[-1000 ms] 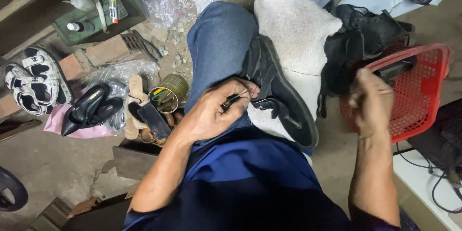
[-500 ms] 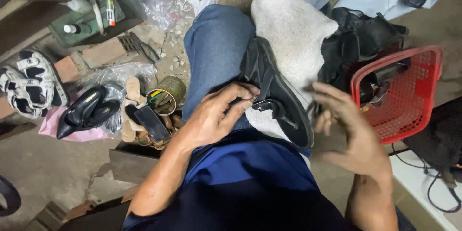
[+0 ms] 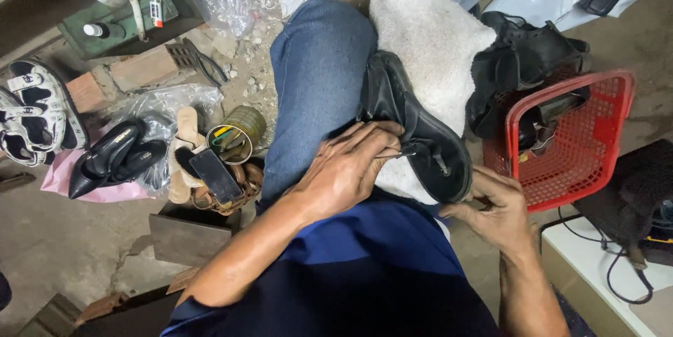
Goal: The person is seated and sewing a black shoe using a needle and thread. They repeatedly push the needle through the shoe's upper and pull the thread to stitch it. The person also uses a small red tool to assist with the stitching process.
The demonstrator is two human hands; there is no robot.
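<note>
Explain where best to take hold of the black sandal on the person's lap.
Grip the black sandal at its near heel end, coming from the right: that end overhangs the white cloth by the right hand, while the left hand covers its left edge.

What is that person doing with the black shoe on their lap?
A person sits with a black sandal lying sole-up on a white cloth over their knee. The left hand presses on the sandal and pinches a thin metal tool against it. The right hand grips the sandal's near end. A red basket with dark shoes stands to the right. On the floor to the left are black high heels, a tin can and white sandals.
</note>
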